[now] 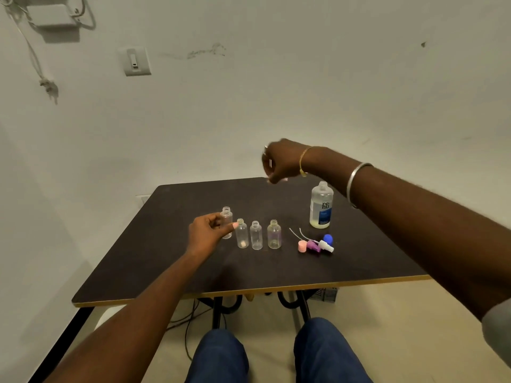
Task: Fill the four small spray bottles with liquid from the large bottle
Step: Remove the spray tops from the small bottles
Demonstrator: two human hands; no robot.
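Head view: the left hand (210, 230) pinches the far-left small bottle (226, 217) in curled fingers. The right hand (279, 161) hangs high and blurry, fingers bent; I cannot tell if it holds anything. Three more small bottles (256, 234) stand in a row just right of that one. The large bottle (320, 205) is farther right. All are clear, light plastic with narrow open necks, so a bump may tip them, and pouring may spill on the dark, smooth counter (193, 272).

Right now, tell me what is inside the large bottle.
The large bottle shows pale yellowish liquid at its base and looks clear near the neck. Its label covers the middle, so the liquid's level is hidden.
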